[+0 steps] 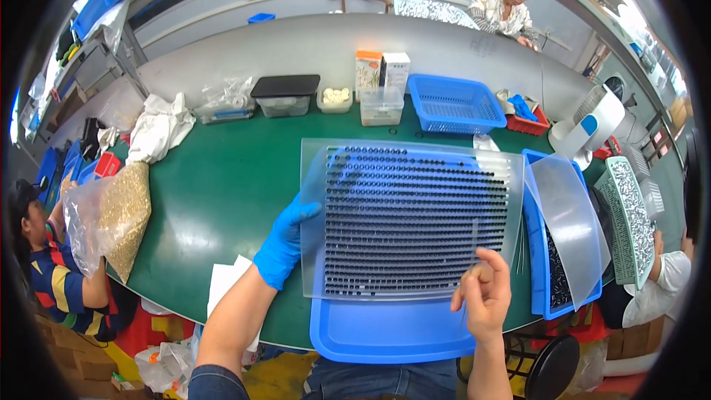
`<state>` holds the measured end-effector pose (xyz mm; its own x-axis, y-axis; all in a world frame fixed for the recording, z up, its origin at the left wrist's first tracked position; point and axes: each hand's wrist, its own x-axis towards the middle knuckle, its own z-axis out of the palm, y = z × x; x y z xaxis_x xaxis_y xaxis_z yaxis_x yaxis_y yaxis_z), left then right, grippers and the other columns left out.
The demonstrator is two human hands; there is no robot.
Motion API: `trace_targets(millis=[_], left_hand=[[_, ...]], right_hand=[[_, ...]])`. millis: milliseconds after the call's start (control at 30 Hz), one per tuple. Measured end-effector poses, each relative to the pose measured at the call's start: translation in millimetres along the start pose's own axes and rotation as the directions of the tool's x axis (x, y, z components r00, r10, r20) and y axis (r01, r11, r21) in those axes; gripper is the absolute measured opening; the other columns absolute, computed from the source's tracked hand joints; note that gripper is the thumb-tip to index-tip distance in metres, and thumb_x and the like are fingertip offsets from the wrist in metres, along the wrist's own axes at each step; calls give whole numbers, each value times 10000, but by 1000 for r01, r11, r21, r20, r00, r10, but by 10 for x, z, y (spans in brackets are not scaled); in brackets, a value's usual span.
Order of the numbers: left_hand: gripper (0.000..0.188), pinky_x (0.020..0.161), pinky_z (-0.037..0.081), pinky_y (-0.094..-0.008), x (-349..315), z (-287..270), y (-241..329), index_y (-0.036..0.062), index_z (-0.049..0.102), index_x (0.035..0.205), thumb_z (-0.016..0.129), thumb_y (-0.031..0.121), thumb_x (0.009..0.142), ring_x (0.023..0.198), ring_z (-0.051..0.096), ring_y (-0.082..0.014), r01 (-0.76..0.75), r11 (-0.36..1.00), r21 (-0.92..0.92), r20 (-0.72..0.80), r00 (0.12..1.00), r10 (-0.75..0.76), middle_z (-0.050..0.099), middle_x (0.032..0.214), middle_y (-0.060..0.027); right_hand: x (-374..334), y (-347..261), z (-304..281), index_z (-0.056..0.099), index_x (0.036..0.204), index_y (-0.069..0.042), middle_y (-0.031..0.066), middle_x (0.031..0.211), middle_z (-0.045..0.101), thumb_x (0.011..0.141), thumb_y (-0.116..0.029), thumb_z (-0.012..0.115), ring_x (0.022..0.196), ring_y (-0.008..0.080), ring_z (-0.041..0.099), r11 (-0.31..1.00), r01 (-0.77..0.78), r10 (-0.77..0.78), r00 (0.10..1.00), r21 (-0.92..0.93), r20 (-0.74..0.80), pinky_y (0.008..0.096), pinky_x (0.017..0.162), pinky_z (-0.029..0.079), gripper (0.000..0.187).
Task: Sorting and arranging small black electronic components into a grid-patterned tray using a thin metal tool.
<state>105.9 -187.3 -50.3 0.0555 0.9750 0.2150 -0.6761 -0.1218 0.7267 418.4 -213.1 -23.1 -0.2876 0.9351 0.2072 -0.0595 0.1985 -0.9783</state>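
Note:
A clear perforated plate point(317, 178) with many rows of small black round parts point(415, 230) is held over a shallow blue tray point(392, 333). My left hand point(285, 241), in a blue glove, grips the plate's left edge, thumb on top and fingers beneath. Some holes toward the plate's upper right look unfilled. Bare, my right hand point(485, 292) hovers over the plate's lower right corner, its fingers curled together and the index finger bent upward. A thin line shows by these fingers, but what they hold is too fine to make out.
Right of the plate, a blue bin point(541, 281) holds black parts under a translucent sheet point(570, 207). Behind stand a blue basket point(455, 104), a lidded box point(285, 96) and a red tray point(529, 122). Co-workers sit left, right and far; a bag of gold-coloured pieces point(126, 215) is at left.

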Motion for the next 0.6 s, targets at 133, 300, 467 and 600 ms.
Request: trace_targets(millis=[133,300,467,600], left_hand=[[1098,1215,157,-417,-7,31,49,157,145,1581,782,301,698,1484,217,-285,22,998,65,-39,999,-19,211,1622,-98],[1103,1181,275,-444,4,-7,5,197,170,1581,770,237,656,1407,355,-319,24,999,27,-92,996,-21,330,1560,-119],[1090,1181,272,-444,-22,-16,75,211,180,1580,762,240,659,1407,354,-320,4,999,47,-88,996,0,317,1568,-115],[1077,1188,254,-421,-11,121,39,216,170,1582,744,271,673,1417,335,-306,21,1000,21,-85,996,-19,307,1573,-112]], right_hand=[[50,78,-3,245,1510,2,28,727,557,919,78,534,560,77,531,996,72,-74,997,-60,-24,194,492,434,662],[131,-56,-9,477,1376,51,84,846,635,925,43,556,550,63,504,995,-82,82,997,58,5,177,485,410,459],[299,-238,172,601,1039,42,151,1010,598,988,-35,507,742,152,620,964,-32,17,998,265,57,233,552,525,132],[364,-265,332,619,1009,35,128,1052,542,984,9,482,873,207,625,929,341,-330,939,-143,94,315,761,572,142]])
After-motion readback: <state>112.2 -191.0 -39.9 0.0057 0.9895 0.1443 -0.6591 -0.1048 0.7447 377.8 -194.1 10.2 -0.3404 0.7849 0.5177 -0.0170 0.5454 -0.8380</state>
